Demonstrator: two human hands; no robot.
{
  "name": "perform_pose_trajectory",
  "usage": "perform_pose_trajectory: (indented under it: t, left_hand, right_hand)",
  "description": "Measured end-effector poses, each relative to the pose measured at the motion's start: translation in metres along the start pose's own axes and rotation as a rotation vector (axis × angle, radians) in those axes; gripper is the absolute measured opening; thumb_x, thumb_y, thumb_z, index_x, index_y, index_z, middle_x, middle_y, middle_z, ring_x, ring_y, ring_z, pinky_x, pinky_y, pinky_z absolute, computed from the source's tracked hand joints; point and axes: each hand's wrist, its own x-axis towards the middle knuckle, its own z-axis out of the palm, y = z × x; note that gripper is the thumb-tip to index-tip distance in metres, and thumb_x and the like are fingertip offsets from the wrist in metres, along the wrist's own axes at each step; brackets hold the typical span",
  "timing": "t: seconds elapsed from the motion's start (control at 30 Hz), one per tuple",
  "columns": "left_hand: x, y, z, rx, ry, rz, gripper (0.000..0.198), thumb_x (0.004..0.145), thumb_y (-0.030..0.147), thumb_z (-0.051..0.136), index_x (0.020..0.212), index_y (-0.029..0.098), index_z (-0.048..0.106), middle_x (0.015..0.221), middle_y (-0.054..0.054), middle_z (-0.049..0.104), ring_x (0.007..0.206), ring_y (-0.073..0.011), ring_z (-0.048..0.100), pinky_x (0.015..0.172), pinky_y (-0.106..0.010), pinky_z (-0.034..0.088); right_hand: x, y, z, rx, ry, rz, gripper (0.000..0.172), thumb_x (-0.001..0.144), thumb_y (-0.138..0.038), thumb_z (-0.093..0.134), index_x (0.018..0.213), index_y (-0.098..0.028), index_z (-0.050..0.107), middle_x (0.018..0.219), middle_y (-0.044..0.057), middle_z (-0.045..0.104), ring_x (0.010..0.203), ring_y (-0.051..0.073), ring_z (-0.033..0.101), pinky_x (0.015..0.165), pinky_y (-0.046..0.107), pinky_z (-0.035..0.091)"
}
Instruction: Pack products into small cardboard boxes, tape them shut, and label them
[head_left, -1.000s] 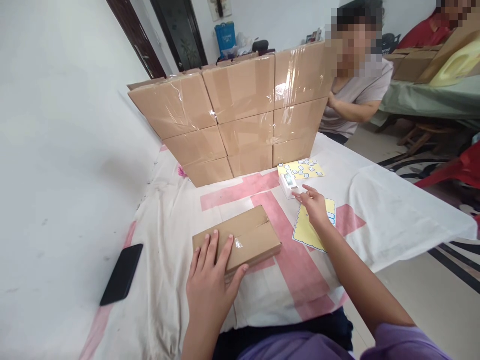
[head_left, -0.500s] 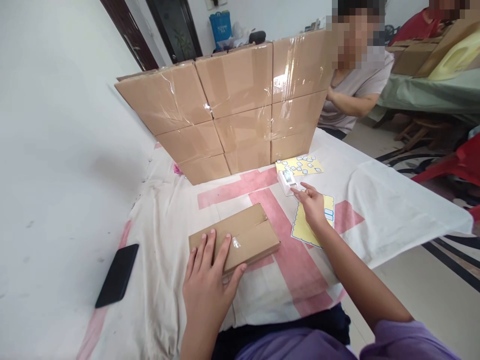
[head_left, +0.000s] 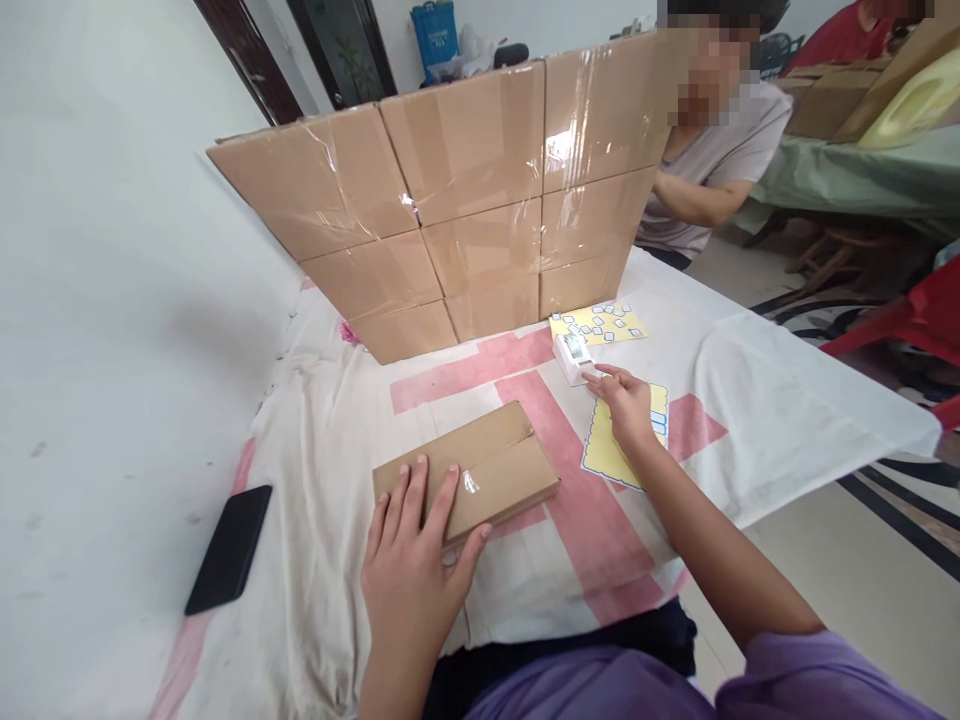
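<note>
My left hand [head_left: 411, 560] lies with fingers spread on top of a flat cardboard box [head_left: 495, 450], its thumb along the box's near edge. Out to the right, my right hand [head_left: 624, 405] has its thumb and forefinger pressed together at the front of a small white device [head_left: 572, 357] with a greyish window on top. Whatever sits between those fingertips is too small to make out. Partly under my right hand is a yellow sheet [head_left: 609, 455] with a blue scalloped border. Behind the device lies a yellow card [head_left: 600, 325] dotted with small white labels.
A tall wall of taped cardboard boxes [head_left: 480, 240] stands across the table's far side. A black phone [head_left: 229, 550] lies at the left by the white wall. Behind the boxes on the right sits another person [head_left: 720, 170]. The tablecloth [head_left: 787, 400] is white with pink patches.
My right hand's fingers, apart before, have closed together at the front of the white device. My left hand stays on the box. The view has shifted slightly.
</note>
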Motion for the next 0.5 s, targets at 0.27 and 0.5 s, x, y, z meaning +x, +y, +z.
perform_pose_trajectory:
  t: [0.27,0.5]
  left_hand:
    - [-0.0009,-0.0008,-0.0004,-0.016,-0.003,-0.003,0.059,0.091,0.047,0.06,0.146,0.027,0.051,0.157,-0.009,0.045,0.143,-0.0305,0.046,0.117,-0.048,0.035]
    - [0.001,0.0003,-0.0013,-0.01,-0.01,0.0,0.058,0.091,0.046,0.061,0.145,0.027,0.052,0.157,-0.01,0.046,0.142,-0.0309,0.047,0.116,-0.048,0.035]
  right_hand:
    - [-0.0018,0.0053,-0.0026,-0.002,0.075,-0.169,0.031,0.073,-0.019,0.059,0.053,-0.02,0.034,0.124,0.006,0.065,0.099,0.023,0.073,0.078,0.032,0.058]
    - [-0.0006,0.0073,-0.0032,-0.007,0.039,-0.309,0.03,0.073,-0.015,0.057,0.053,-0.022,0.036,0.117,0.004,0.07,0.104,0.024,0.071,0.091,0.036,0.053]
